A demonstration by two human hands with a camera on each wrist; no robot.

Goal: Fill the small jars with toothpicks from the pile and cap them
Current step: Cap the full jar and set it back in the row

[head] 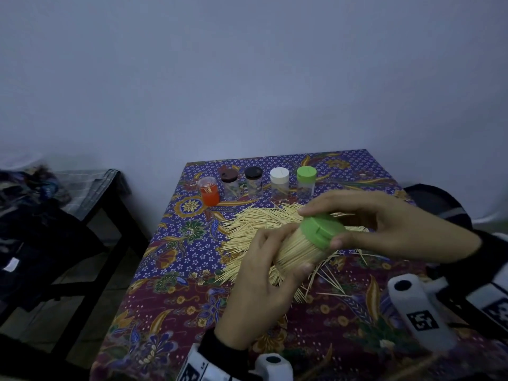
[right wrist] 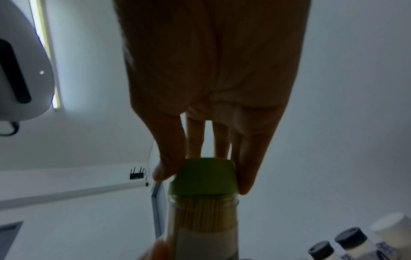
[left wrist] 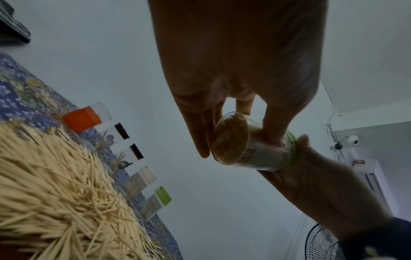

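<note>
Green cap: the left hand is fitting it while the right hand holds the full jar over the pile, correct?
No, the hands are swapped. In the head view the right hand grips the green cap, and the left hand holds the full jar over the pile.

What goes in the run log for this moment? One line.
left hand grips full jar | right hand pinches green cap | above pile

Looks like someone's home, a plain room: batik-style floral cloth (head: 176,284) over the counter, clothes heaped on a side bench (head: 24,204), a wall air conditioner (left wrist: 369,177), a standing fan (left wrist: 322,246), a wifi router (right wrist: 136,174).
</note>
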